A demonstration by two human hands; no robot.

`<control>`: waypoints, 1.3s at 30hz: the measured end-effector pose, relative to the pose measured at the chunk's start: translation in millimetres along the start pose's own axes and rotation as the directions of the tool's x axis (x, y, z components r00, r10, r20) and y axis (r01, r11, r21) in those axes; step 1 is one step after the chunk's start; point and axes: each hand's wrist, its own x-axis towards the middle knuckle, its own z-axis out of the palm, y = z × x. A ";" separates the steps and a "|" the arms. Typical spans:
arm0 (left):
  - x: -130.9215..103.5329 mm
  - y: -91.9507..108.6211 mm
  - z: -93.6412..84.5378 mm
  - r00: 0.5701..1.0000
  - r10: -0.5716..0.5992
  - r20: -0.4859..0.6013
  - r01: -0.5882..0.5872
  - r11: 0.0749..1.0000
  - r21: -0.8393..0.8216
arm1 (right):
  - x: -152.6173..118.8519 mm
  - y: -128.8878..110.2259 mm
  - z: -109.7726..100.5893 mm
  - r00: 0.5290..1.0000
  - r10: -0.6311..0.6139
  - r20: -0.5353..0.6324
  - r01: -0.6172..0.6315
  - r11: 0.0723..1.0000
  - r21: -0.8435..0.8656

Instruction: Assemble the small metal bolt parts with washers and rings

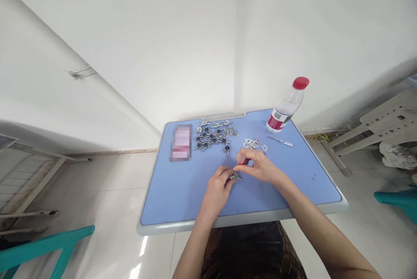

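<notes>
My left hand [217, 188] rests low over the blue tabletop [176, 192], its fingers closed around a small metal fitting [235, 177] with short shiny prongs. Just up and to the right, my right hand [259, 167] is curled with thumb and fingers close together; whatever it pinches is too small or hidden to make out. Beyond the hands lies a cluster of similar metal fittings with black round centres [211, 137]. Several thin flat oval plates with holes [250, 143] are scattered behind my right hand. A screwdriver [280, 141] with a clear handle lies to their right.
A bottle with a red cap [283, 114] stands at the table's back right. A blurred pinkish rectangular object [181, 143] lies at the left. White wall [195, 44] rises behind the table. Teal stools [61, 244] and a pale perforated chair [387, 116] stand around it.
</notes>
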 end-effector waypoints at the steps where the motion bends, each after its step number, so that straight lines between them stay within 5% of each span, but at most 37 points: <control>1: 0.1 0.3 -0.3 1.000 0.002 -0.003 -0.002 1.000 0.000 | 0.3 0.5 1.3 1.000 -0.003 0.008 0.003 1.000 0.023; 14: -2.5 1.7 1.4 1.000 0.006 -0.012 -0.007 1.000 -0.012 | -8.7 6.1 18.9 0.996 0.045 -0.082 -0.029 0.982 0.188; 25: -2.6 -1.7 3.2 0.999 0.038 -0.036 -0.040 0.998 -0.051 | -11.1 1.9 16.8 0.997 -0.010 0.082 -0.008 0.975 0.222; 32: -2.1 -0.9 2.3 1.000 0.014 -0.026 -0.015 0.999 -0.047 | -6.4 12.8 24.5 0.998 0.058 -0.040 -0.040 0.931 0.363; 39: -1.6 -2.2 2.7 1.000 -0.001 -0.018 0.000 0.999 -0.034 | -6.2 19.4 27.8 0.986 0.001 -0.167 0.043 0.964 0.261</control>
